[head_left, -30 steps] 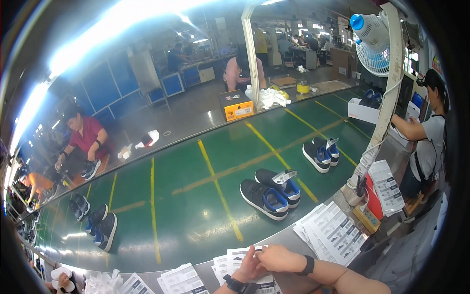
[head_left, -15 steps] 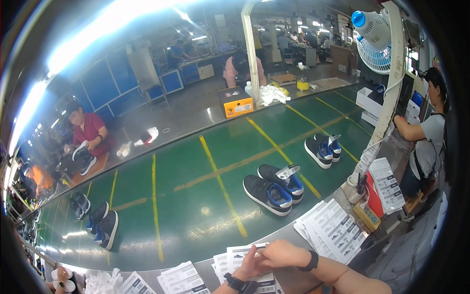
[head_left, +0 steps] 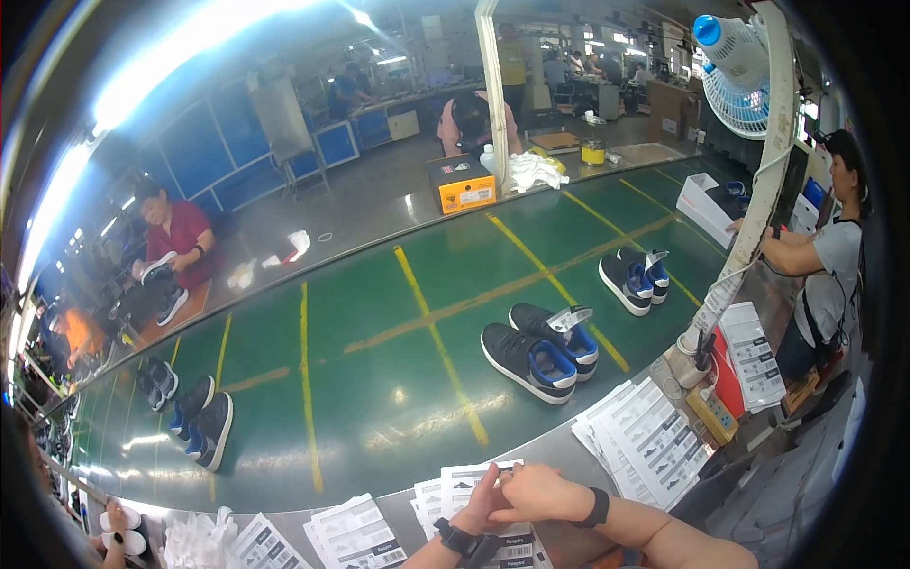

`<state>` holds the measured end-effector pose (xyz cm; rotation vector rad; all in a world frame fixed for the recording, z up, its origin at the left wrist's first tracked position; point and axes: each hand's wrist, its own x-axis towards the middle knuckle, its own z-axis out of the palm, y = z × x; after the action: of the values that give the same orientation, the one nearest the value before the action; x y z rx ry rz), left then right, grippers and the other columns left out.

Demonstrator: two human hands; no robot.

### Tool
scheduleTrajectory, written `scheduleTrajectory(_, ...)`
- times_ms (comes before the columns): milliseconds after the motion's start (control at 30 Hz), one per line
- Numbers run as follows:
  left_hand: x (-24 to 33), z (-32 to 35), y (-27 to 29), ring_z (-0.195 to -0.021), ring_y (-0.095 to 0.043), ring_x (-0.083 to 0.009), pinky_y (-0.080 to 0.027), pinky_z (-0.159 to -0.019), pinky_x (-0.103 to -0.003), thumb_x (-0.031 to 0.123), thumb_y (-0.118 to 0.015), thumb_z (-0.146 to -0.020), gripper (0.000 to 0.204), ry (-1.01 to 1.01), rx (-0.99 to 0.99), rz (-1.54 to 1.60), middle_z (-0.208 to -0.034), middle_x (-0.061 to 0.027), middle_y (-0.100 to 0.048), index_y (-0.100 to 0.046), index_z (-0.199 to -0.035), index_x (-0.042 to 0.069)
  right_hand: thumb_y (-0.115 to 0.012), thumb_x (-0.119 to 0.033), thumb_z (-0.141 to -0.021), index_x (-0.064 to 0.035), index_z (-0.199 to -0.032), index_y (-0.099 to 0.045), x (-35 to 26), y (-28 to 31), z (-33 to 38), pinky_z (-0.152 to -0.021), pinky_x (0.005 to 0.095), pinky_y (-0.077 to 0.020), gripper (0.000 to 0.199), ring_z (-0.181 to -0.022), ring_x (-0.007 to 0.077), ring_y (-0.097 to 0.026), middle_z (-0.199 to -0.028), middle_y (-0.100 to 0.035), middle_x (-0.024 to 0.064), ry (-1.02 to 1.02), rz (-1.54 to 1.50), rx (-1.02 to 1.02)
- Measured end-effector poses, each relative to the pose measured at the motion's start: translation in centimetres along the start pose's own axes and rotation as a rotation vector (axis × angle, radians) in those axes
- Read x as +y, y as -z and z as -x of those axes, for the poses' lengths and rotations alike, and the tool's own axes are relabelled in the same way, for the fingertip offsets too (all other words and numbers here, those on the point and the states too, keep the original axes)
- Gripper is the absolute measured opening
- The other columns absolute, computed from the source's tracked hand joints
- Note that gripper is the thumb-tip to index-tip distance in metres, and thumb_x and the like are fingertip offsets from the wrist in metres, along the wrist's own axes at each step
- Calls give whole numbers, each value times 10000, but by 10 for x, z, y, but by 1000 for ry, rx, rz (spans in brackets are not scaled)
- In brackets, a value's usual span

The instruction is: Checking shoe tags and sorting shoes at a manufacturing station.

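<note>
My left hand (head_left: 479, 510) and my right hand (head_left: 540, 493) meet at the near edge of the bench. Their fingers are bent together, and whatever is between them is hidden. Just beneath lie printed label sheets (head_left: 432, 493), partly covered by my hands. Dark bands circle both wrists. Beyond my hands, a pair of dark shoes (head_left: 527, 362) with blue linings and white soles stands on the green conveyor belt (head_left: 379, 398). A white tag (head_left: 571, 319) sticks up from one shoe.
A second pair of shoes (head_left: 633, 281) stands farther right, and more shoes (head_left: 203, 425) sit left. Label stacks (head_left: 645, 441) flank my hands. A post (head_left: 758, 199) with a fan (head_left: 737, 85) rises at right. A co-worker (head_left: 825, 247) handles a white box (head_left: 703, 209); another (head_left: 175, 237) holds a shoe.
The view has shifted slightly, so belt and shoes appear a little higher and to the right. My hands stay together over the sheets. The co-worker at right has tilted the white box.
</note>
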<state>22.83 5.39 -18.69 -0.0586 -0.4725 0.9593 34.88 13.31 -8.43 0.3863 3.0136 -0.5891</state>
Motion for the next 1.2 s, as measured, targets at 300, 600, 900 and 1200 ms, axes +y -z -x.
scheduleTrajectory(300, -9, -5, -20, -1340, -383, -297, -310, -1100, -400, 717, -302, -913, 904, -97, 872, -745, -1476, -187, -360, -292, -1454, -8, -609, -437, -788, 122, -923, -617, 1, 1, 1, -645, 435, -546, 575, -757, 383, -653, -825, -633, 270, -26, 7, -63)
scheduleTrajectory(600, -7, -5, -11, -1344, -367, -289, -321, -1086, -423, 777, -278, -874, 976, -98, 827, -756, -1478, -172, -350, -294, -1454, -8, -554, -311, -778, 83, -988, -614, 17, -9, 3, -644, 462, -536, 450, -729, 394, -651, -852, -635, 269, -65, -58, -57)
scheduleTrajectory(900, 4, 5, 12, -1294, -434, -287, -349, -1064, -392, 790, -273, -864, 987, -61, 729, -695, -1417, -173, -428, -338, -1431, -16, -574, -610, -812, 80, -772, -658, 12, 1, 2, -622, 452, -533, 696, -689, 382, -658, -721, -637, 261, -40, -70, 17)
scheduleTrajectory(1200, 7, 11, 16, -1406, -279, -317, -227, -1143, -454, 875, -313, -766, 1147, -18, 849, -729, -1539, -195, -248, -228, -1483, -16, -571, -589, -845, 93, -947, -648, 6, 2, 0, -658, 435, -545, 694, -754, 392, -665, -833, -653, 268, -61, -33, -19)
